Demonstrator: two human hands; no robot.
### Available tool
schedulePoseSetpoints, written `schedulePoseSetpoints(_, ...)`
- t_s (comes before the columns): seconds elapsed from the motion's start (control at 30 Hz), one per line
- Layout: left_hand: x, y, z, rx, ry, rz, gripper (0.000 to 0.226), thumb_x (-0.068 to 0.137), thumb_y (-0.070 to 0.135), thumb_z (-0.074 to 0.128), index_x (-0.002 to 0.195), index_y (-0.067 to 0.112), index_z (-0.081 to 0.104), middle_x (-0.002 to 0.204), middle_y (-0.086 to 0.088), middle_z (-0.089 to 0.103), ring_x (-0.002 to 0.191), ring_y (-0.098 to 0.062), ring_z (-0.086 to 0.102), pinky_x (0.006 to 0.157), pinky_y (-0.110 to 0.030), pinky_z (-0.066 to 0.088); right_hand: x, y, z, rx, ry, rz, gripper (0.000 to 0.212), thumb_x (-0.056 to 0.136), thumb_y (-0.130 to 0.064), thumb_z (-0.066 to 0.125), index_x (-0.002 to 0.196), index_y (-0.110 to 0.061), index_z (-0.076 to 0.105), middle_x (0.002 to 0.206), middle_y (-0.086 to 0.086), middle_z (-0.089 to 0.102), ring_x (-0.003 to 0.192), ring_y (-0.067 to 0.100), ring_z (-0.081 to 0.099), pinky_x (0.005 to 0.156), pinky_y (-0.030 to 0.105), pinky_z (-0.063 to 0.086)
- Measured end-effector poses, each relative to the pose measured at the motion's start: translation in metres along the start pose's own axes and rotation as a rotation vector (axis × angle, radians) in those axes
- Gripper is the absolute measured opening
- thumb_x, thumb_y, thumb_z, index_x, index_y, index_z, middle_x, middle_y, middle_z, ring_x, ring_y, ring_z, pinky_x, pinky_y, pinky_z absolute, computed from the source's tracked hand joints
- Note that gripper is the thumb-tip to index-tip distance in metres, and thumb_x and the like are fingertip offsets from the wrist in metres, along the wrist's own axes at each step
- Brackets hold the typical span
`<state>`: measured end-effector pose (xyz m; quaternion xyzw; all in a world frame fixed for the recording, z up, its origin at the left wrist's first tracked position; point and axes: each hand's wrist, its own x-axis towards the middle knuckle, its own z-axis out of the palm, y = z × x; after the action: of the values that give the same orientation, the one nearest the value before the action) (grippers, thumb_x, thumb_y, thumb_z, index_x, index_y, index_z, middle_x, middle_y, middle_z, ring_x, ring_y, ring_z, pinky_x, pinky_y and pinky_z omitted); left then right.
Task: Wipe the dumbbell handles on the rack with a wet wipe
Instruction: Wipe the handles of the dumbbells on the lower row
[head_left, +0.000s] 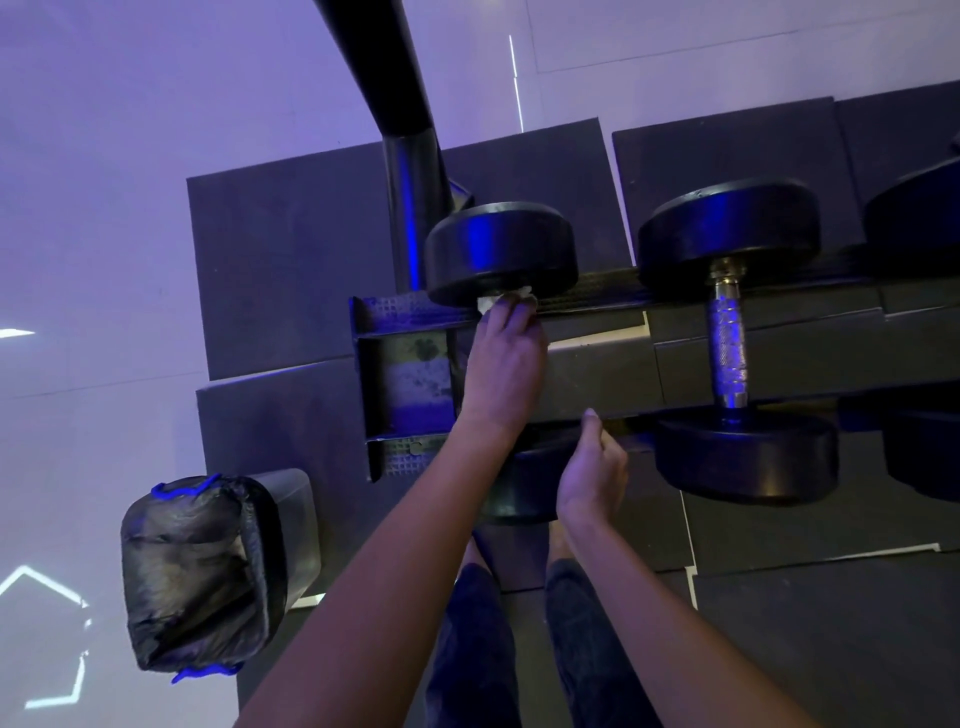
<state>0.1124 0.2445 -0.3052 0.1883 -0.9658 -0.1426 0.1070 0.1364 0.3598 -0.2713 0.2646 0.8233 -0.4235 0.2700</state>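
Left hand (506, 358) clamps the soft, limp wipe (491, 302) round the handle of the dumbbell (501, 254), far end; right hand (592, 467) on the near weight (524, 483), grip unclear; heavy iron, unlikely to roll.

The left forearm (374, 597) and the right forearm (670, 623) are both bare along all their visible length. The left hand (506, 364) and the right hand (595, 475) are bare too. Between the arms, both legs wear dark blue trousers (467, 654) of a mottled cloth that looks like denim, with small creases near the knees. Further down it is too dark to tell what is on the feet.
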Motion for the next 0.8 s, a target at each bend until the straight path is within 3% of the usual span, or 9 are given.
schedulePoseSetpoints(0.07,0.0,-0.003,0.0,0.043,-0.049,0.036,0.035,0.079,0.014,0.037,0.083,0.007,0.071,0.103,-0.008,0.066,0.099,-0.028,0.059,0.083,-0.036,0.051,-0.001,0.0,0.0,-0.001,-0.004,0.005,0.048,0.098,-0.044,0.036,0.116,-0.009,0.063,0.078,0.0,0.055,0.07,0.011,0.049,0.061,0.03,0.033)
schedulePoseSetpoints(0.13,-0.002,-0.005,-0.005,-0.115,0.021,-0.059,0.023,0.081,0.006,0.051,0.092,0.005,0.071,0.104,-0.009,0.067,0.1,-0.028,0.058,0.085,-0.033,0.05,-0.002,0.001,0.001,-0.008,-0.014,0.007,0.049,0.097,-0.045,0.035,0.116,-0.01,0.062,0.078,0.0,0.054,0.07,0.011,0.05,0.058,0.026,0.034)
schedulePoseSetpoints(0.23,-0.003,-0.001,-0.013,-0.483,0.202,-0.472,0.015,0.081,0.004,0.064,0.094,0.004,0.071,0.101,-0.008,0.067,0.093,-0.021,0.059,0.084,-0.022,0.042,-0.002,0.002,0.002,0.0,-0.015,0.016,0.048,0.097,-0.046,0.034,0.111,-0.01,0.063,0.069,-0.004,0.05,0.065,0.01,0.048,0.056,0.025,0.033)
schedulePoseSetpoints(0.33,0.002,-0.007,-0.011,-0.866,0.276,-0.888,0.009,0.082,0.007,0.067,0.091,0.003,0.067,0.09,-0.006,0.067,0.079,-0.016,0.061,0.079,-0.028,0.049,-0.002,0.001,0.001,0.003,-0.007,0.025,0.047,0.098,-0.044,0.035,0.102,-0.008,0.064,0.064,-0.004,0.047,0.06,0.01,0.046,0.055,0.026,0.032)
schedulePoseSetpoints(0.4,0.003,-0.013,-0.007,-1.166,0.272,-1.028,0.007,0.085,0.0,0.062,0.084,0.006,0.065,0.073,0.0,0.066,0.066,-0.01,0.058,0.068,-0.024,0.05,-0.001,0.0,-0.001,-0.001,-0.011,0.024,0.047,0.098,-0.044,0.035,0.098,-0.008,0.064,0.064,-0.003,0.047,0.06,0.01,0.045,0.055,0.026,0.033)
schedulePoseSetpoints(0.5,0.003,-0.017,-0.003,-1.599,0.208,-1.269,0.025,0.093,-0.003,0.046,0.076,0.013,0.054,0.05,0.007,0.057,0.044,-0.003,0.049,0.046,-0.015,0.043,-0.001,0.0,-0.001,0.022,-0.029,0.024,0.046,0.098,-0.044,0.035,0.099,-0.007,0.064,0.063,-0.004,0.046,0.059,0.009,0.045,0.056,0.025,0.034)
schedulePoseSetpoints(0.6,-0.001,-0.024,-0.006,-1.665,0.083,-1.277,0.025,0.094,-0.003,0.044,0.076,0.011,0.054,0.046,0.007,0.055,0.04,-0.002,0.048,0.044,-0.015,0.043,-0.002,0.0,0.0,0.016,-0.025,0.014,0.046,0.098,-0.043,0.036,0.101,-0.007,0.064,0.063,-0.004,0.046,0.059,0.009,0.044,0.055,0.025,0.032)
schedulePoseSetpoints(0.7,-0.026,-0.034,-0.023,-1.413,-0.133,-1.144,0.018,0.089,-0.002,0.056,0.077,0.01,0.06,0.058,0.005,0.062,0.053,-0.006,0.056,0.056,-0.018,0.051,-0.002,-0.002,-0.002,0.002,-0.02,0.024,0.044,0.098,-0.044,0.035,0.097,-0.011,0.064,0.065,-0.003,0.048,0.062,0.012,0.047,0.056,0.028,0.033)
schedulePoseSetpoints(0.8,-0.057,-0.034,-0.043,-1.263,-0.371,-0.97,0.017,0.08,-0.009,0.063,0.076,0.006,0.059,0.059,0.002,0.066,0.054,-0.007,0.062,0.057,-0.018,0.053,-0.002,-0.004,-0.002,-0.006,-0.023,0.026,0.044,0.097,-0.044,0.035,0.092,-0.012,0.064,0.07,0.0,0.053,0.074,0.02,0.053,0.066,0.03,0.036)
